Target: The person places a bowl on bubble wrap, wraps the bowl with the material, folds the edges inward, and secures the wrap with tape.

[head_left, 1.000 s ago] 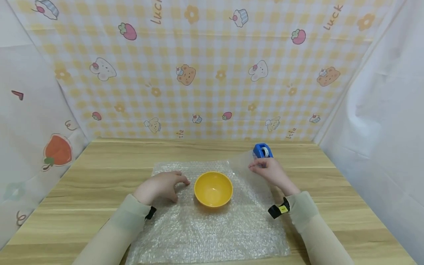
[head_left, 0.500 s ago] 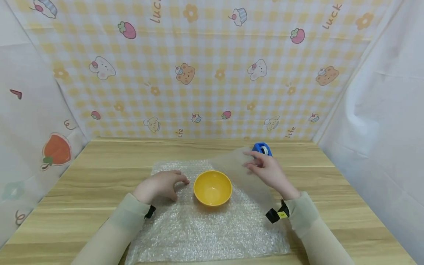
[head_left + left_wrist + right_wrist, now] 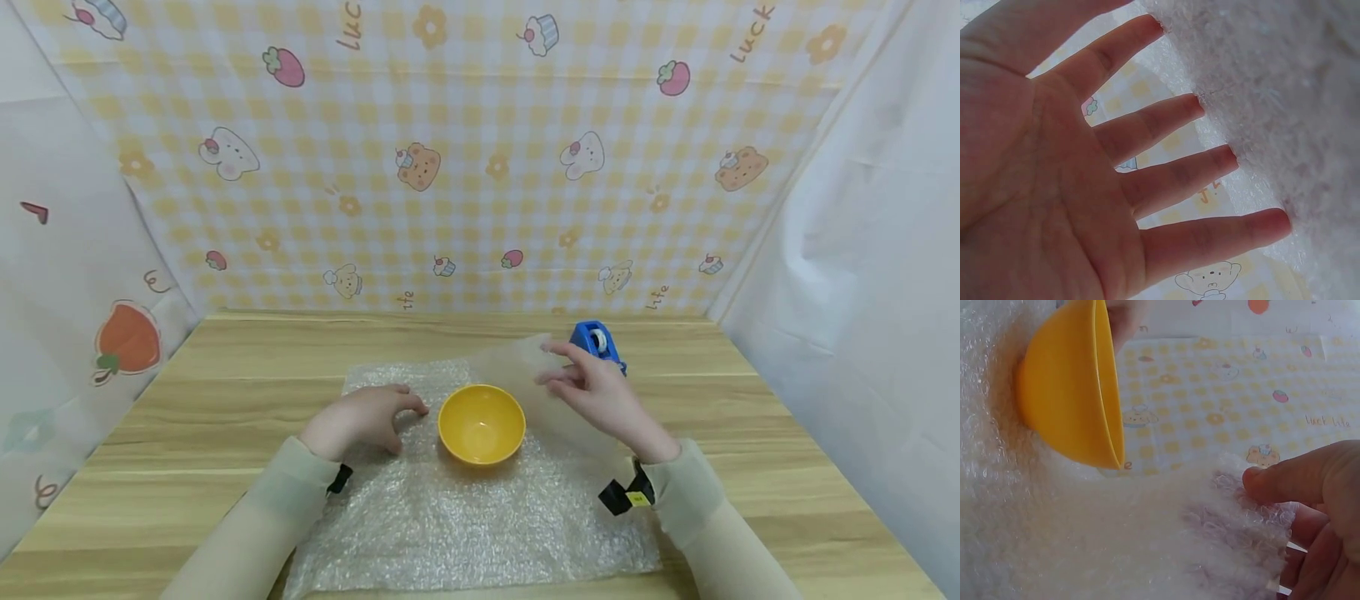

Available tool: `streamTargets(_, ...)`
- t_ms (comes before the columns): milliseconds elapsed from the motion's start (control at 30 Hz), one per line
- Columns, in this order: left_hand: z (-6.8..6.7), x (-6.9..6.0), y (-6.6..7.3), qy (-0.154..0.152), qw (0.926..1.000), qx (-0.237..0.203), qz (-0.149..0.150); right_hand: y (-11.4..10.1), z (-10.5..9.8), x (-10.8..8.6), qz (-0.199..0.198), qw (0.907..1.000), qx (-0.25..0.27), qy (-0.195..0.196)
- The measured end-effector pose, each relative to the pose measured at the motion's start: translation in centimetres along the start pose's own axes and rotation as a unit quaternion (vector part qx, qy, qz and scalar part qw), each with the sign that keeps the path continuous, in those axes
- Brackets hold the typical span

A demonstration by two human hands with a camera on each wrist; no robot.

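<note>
A yellow bowl (image 3: 482, 427) stands upright on a sheet of bubble wrap (image 3: 472, 533) spread over the wooden table. To the left of the bowl, my left hand (image 3: 363, 421) rests its fingertips on the wrap. In the left wrist view its fingers (image 3: 1179, 244) are spread and fairly straight, with the tips against the wrap. My right hand (image 3: 600, 392) pinches the wrap's far right corner and holds it lifted. The right wrist view shows the thumb (image 3: 1291, 475) on one face of the wrap (image 3: 1147, 531) and the fingers behind it.
A blue tape dispenser (image 3: 596, 342) stands just beyond my right hand. The wooden table (image 3: 787, 483) extends to both sides. A yellow checked cloth (image 3: 465, 167) hangs behind, with white cloth (image 3: 847, 275) at the sides.
My right hand has drawn the lifted wrap corner leftward, toward the bowl, uncovering more of the tape dispenser. The left hand and the bowl have stayed in place.
</note>
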State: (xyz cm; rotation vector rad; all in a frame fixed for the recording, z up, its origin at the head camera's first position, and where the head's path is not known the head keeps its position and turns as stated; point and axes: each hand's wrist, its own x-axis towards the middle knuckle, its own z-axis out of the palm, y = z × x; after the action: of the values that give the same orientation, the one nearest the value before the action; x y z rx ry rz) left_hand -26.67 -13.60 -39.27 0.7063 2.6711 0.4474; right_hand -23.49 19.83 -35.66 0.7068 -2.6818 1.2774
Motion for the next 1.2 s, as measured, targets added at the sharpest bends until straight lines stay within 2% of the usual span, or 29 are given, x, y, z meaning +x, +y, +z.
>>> streamTargets(267,0.3,-0.1,0.2,0.002,1.0000,0.001,0.006,-0.9,0.8,-0.6,-0.050,0.9984,-0.018,-0.021)
streamTargets(567,0.0,-0.4,-0.3,0.002,1.0000,0.000,0.004,-1.4,1.5,-0.1,-0.021,0.9991,0.007,-0.037)
streamTargets(733,-0.2,-0.4,-0.4,0.005,1.0000,0.002,0.006,-1.5,1.9,-0.3,-0.047,0.9960,-0.032,-0.069)
streamTargets(833,-0.3,-0.4,-0.3,0.007,0.9999,0.002,0.014,-1.5,2.4,-0.4,-0.078,0.9919,-0.070,-0.070)
streamTargets(933,-0.2,-0.3,-0.1,0.010,0.9997,0.002,0.024,-1.5,2.8,-0.3,-0.126,0.9833,-0.121,-0.052)
streamTargets(1033,-0.1,-0.3,0.0,0.012,0.9996,0.002,0.025,-1.6,3.2,-0.1,-0.174,0.9673,-0.181,-0.035)
streamTargets(1200,0.1,-0.2,-0.1,0.011,0.9997,0.003,0.020,-2.4,4.0,0.2,-0.211,0.9404,-0.259,-0.062)
